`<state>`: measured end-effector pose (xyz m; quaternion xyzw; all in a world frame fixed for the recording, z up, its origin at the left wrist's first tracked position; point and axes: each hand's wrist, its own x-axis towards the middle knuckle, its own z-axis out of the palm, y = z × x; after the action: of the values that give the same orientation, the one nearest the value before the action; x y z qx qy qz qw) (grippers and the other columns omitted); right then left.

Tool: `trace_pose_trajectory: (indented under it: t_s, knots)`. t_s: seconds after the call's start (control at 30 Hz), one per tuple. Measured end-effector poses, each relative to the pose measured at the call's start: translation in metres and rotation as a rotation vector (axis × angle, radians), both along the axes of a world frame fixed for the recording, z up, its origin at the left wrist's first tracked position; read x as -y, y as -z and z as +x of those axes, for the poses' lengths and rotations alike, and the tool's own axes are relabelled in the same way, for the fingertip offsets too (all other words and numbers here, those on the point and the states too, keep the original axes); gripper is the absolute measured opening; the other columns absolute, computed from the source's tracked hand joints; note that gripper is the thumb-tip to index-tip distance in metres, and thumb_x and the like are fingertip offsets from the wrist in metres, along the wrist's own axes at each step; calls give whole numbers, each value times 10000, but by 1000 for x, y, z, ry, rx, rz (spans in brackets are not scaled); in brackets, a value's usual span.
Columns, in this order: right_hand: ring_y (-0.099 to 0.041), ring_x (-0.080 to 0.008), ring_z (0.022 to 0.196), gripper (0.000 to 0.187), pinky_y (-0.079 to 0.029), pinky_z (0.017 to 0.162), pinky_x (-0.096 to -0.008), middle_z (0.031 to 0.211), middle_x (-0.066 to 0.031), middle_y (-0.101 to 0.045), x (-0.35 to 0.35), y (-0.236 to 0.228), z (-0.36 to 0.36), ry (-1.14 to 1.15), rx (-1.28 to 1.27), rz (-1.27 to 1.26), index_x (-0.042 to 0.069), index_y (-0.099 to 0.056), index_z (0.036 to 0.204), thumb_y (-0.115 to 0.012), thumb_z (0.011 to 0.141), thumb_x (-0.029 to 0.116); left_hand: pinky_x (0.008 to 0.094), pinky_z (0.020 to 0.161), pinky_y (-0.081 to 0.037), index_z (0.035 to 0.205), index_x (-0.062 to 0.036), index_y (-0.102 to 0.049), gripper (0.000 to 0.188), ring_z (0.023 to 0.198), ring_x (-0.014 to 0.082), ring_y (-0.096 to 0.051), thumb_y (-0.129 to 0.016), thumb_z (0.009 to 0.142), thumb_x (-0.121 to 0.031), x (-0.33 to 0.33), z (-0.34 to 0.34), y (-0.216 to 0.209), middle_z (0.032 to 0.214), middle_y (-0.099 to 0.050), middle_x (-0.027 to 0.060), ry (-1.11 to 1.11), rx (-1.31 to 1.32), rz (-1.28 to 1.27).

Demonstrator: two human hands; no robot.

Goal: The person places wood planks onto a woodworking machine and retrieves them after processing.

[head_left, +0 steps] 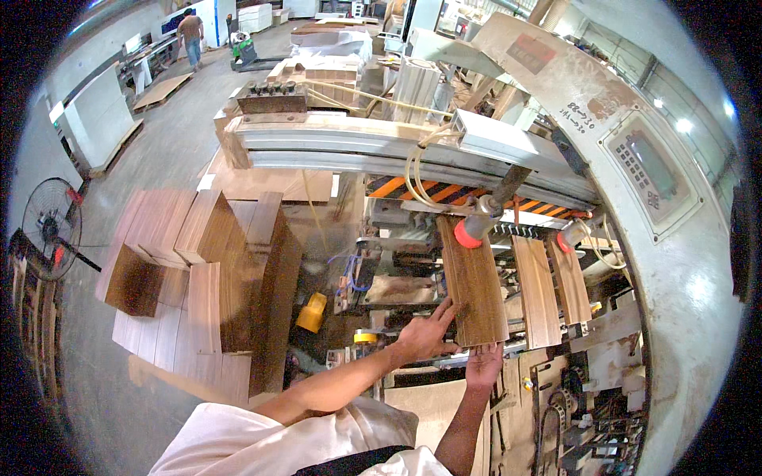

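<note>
Brown Board Was Touched at Two Edges

Right of the frame's centre, the brown board's left edge was touched by the left hand, its fingers spread wide. The lower end was met from beneath by the right hand; how firmly it was gripped could not be told. Its upper end was overlapped by a red-tipped cylinder. Two narrower boards were seen farther right, stacked wooden pieces at left.
</note>
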<state>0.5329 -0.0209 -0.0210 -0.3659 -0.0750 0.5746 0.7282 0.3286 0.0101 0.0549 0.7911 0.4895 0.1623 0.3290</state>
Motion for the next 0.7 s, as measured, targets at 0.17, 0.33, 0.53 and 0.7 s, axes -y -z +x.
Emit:
trace_pose_trajectory:
  t_s: [0.17,0.33,0.53,0.7]
  knots:
    - [-551,-130,712,385,-493,608,-244,1009,-36,-591,-2,24,15,-10,56,9,128,-499,1223,-510,936,384,477,771,-521,1373,-79,-207,957,965,415,-599,-715,692,-519,1,8,27,1394,-360,196,-89,176,173]
    - [-453,-88,542,320,-379,401,-175,927,-27,-592,-12,7,7,83,47,-93,125,-516,1185,-521,929,316,490,786,-511,1367,-74,-208,1018,979,426,-587,-733,647,-565,2,5,16,1332,-430,196,-142,219,73]
    - [-550,-222,974,413,-474,751,-328,1105,-109,-543,8,29,42,184,310,-288,31,-451,1235,-439,941,321,499,800,-505,1358,-70,-212,1013,999,437,-574,-742,642,-553,6,-2,2,1334,-429,180,-171,209,14]
    - [-559,-307,1000,430,-458,858,-453,1109,-128,-564,91,37,115,393,665,-263,-2,-534,1155,-516,871,321,497,823,-501,1367,-70,-204,1035,1025,435,-563,-743,635,-565,2,3,11,1347,-413,184,-139,258,61]
